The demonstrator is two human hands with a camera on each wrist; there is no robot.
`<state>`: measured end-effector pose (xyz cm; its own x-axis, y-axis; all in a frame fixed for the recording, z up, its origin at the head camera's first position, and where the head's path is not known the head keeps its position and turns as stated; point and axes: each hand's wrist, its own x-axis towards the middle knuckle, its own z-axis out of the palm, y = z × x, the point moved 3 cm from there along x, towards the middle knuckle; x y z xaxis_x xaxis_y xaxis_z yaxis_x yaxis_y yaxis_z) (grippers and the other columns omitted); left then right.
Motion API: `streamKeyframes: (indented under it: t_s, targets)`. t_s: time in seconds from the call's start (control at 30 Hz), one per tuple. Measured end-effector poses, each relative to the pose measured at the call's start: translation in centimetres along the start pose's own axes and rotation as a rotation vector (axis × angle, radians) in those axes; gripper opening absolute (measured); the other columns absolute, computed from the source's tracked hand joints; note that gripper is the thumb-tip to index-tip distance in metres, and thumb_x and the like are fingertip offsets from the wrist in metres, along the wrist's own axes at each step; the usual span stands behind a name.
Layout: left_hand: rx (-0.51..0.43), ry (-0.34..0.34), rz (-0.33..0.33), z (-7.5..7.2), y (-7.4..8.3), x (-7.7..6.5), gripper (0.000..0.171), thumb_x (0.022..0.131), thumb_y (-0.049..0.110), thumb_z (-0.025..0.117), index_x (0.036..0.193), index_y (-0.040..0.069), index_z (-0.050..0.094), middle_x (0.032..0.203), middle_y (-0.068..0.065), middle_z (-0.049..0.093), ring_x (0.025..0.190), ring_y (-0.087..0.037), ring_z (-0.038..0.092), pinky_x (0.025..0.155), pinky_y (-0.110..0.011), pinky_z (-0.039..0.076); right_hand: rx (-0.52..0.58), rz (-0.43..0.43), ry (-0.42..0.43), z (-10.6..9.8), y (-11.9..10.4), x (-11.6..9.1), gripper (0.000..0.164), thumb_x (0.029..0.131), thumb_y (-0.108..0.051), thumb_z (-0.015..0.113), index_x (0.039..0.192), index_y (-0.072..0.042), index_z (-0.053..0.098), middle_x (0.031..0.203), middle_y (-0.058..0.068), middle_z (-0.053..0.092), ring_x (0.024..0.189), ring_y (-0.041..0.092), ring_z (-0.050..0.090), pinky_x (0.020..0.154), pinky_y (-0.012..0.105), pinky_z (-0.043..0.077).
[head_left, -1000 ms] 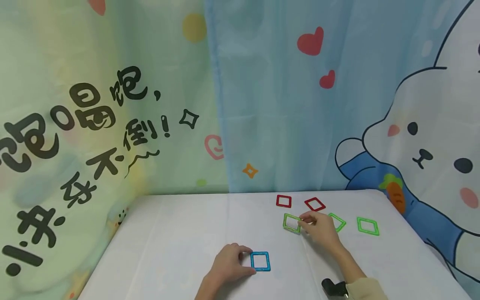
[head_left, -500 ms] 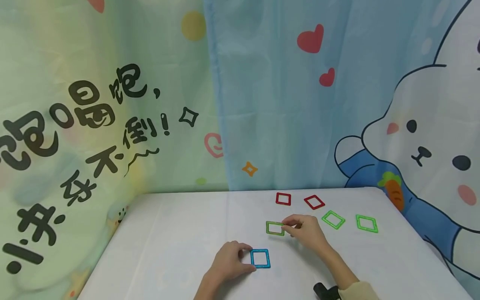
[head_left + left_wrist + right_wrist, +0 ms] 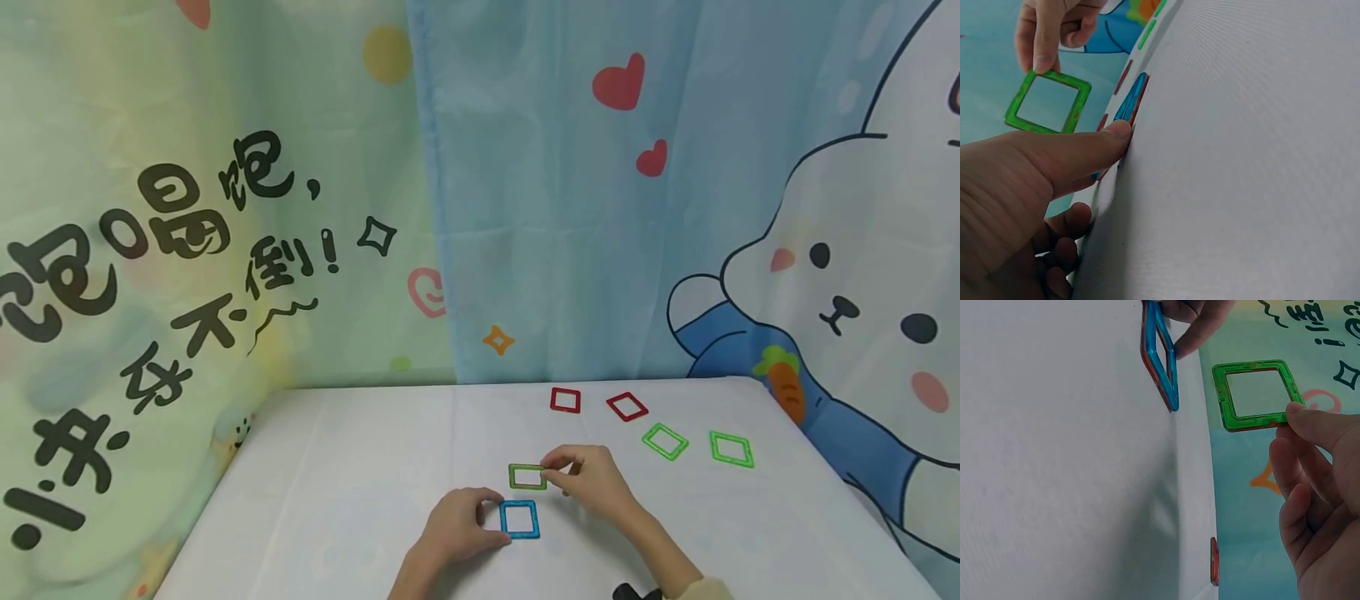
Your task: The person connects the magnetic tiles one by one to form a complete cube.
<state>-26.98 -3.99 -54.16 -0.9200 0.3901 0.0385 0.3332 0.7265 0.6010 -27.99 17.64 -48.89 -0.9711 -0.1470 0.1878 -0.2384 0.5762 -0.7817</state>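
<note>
Near the front middle of the table, my left hand (image 3: 459,527) pinches a blue square magnetic tile frame (image 3: 536,518) between thumb and fingers at its left side. A reddish layer shows under the blue in the left wrist view. Just behind it, my right hand (image 3: 592,482) holds a green square magnetic tile frame (image 3: 527,467) by its right edge, between thumb and fingertips. This green frame (image 3: 1257,421) is raised above the tabletop in the right wrist view, with red showing along its edges. The blue frame (image 3: 1127,103) lies low, close over the white surface.
Two red tile frames (image 3: 565,389) lie at the back of the white-covered table (image 3: 360,467). Two bright green tile frames (image 3: 731,437) lie at the right, one turned cornerwise. A printed curtain (image 3: 540,250) hangs behind the table.
My right hand has carried the green tile frame leftward and nearer, from beside the other green ones to just behind the blue frame. My left hand has stayed in place.
</note>
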Motion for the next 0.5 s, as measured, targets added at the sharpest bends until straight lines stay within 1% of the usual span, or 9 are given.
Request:
streamKeyframes:
  t_s: [0.27, 0.5]
  targets:
    - [-0.033, 0.014, 0.018, 0.0, 0.1, -0.2, 0.049, 0.069, 0.038, 0.087, 0.111, 0.016, 0.072, 0.063, 0.012, 0.049, 0.057, -0.005, 0.040, 0.052, -0.024, 0.034, -0.010, -0.034, -0.034, 0.7, -0.1, -0.4, 0.009, 0.082, -0.010, 0.078, 0.087, -0.015, 0.075, 0.080, -0.007, 0.069, 0.054, 0.013, 0.052, 0.050, 0.024, 0.045]
    - [-0.042, 0.012, 0.009, -0.1, 0.0, -0.2, 0.050, 0.069, 0.038, 0.087, 0.112, 0.016, 0.072, 0.063, 0.012, 0.049, 0.056, -0.005, 0.041, 0.051, -0.024, 0.034, -0.008, -0.029, -0.054, 1.2, 0.0, -0.4, 0.008, 0.083, -0.010, 0.077, 0.087, -0.016, 0.074, 0.081, -0.007, 0.070, 0.055, 0.014, 0.052, 0.050, 0.024, 0.045]
